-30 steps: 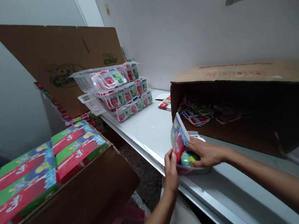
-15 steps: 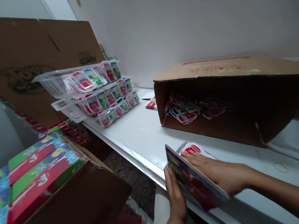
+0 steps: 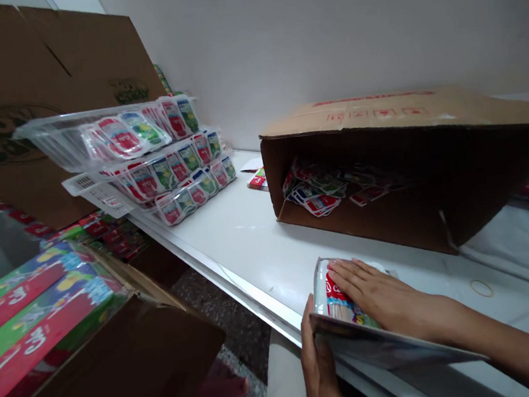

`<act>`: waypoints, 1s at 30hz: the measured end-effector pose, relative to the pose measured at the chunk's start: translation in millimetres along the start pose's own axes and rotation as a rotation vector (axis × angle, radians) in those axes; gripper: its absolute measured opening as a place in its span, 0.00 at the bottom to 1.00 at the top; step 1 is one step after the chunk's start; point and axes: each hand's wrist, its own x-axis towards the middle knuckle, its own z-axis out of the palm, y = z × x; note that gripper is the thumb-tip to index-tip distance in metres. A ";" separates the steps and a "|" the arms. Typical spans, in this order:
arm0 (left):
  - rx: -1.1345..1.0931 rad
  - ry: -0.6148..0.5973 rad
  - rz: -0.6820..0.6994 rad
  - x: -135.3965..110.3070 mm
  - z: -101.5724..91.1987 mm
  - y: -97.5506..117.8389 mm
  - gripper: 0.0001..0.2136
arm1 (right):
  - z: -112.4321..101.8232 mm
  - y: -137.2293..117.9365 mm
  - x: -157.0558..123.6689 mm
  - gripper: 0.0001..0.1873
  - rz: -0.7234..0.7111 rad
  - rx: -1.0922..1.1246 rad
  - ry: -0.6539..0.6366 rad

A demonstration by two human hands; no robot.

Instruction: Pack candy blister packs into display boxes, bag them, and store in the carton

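At the table's front edge, my left hand (image 3: 318,371) grips the near side of a small printed carton (image 3: 390,337), whose grey flap juts toward me. My right hand (image 3: 380,293) lies with its fingers stretched flat on red, white and green candy packets (image 3: 336,292) at the carton's other side. The palm covers part of these packets. Behind them a large brown cardboard box (image 3: 363,228) rests on its side with its mouth facing me. Loose packets (image 3: 316,189) of the same sort are heaped inside it.
Stacked clear plastic trays (image 3: 166,171) of packets stand at the table's left edge. Lower left, an open brown box (image 3: 120,355) holds printed cartons (image 3: 34,314). A rubber band (image 3: 482,288) lies on the white table (image 3: 232,247), and a small carton (image 3: 257,180) sits farther back.
The carton's printed panel, upright before, has swung down toward me, baring the packets under my right hand. My left hand has shifted slightly lower. The whole view has moved a little.
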 end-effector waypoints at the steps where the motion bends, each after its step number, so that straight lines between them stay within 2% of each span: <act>1: -0.001 0.021 0.000 -0.9 -1.1 -0.1 0.34 | -3.7 -0.2 -1.0 0.44 0.007 0.023 -0.034; 4: 0.005 0.056 -0.038 8.8 -4.1 5.8 0.31 | -9.1 -0.4 -3.3 0.44 0.010 0.111 -0.104; 6: 0.009 0.066 -0.101 23.8 -4.2 12.8 0.28 | -5.7 -0.6 -2.7 0.43 0.020 0.142 -0.085; 8: -0.021 0.010 -0.169 40.0 -2.5 18.6 0.25 | 0.4 -1.3 -0.4 0.42 0.040 0.132 -0.058; 11: -0.100 -0.146 -0.252 55.9 1.4 21.8 0.27 | 4.4 -4.4 2.3 0.42 0.035 0.112 -0.061; 12: -0.098 -0.163 -0.263 58.3 2.3 21.8 0.27 | 3.4 -5.8 2.3 0.43 0.030 0.117 -0.071; 16: 0.078 -0.141 -0.231 62.5 3.4 21.7 0.33 | -3.6 -11.0 -0.1 0.44 0.076 0.153 -0.084; 20: 0.204 -0.271 -0.201 73.4 0.7 25.4 0.38 | -0.8 -12.0 2.1 0.46 0.080 0.178 -0.052; 23: 0.421 -0.292 -0.117 81.8 -4.2 29.0 0.40 | 1.4 -10.0 4.3 0.46 0.051 0.160 -0.020; 25: 0.571 -0.316 -0.003 83.7 -8.2 31.0 0.35 | -1.4 -6.5 0.4 0.45 -0.010 0.135 0.054; 27: 0.666 -0.361 0.111 83.2 -11.2 33.1 0.28 | -5.2 -0.5 -10.4 0.40 -0.033 0.135 0.229; 28: 0.696 -0.383 0.163 82.7 -11.9 34.5 0.25 | -5.8 3.3 -18.0 0.35 0.024 0.162 0.363; 30: 0.750 -0.441 0.270 83.2 -11.5 38.2 0.22 | -1.2 11.4 -34.5 0.27 0.281 0.283 0.697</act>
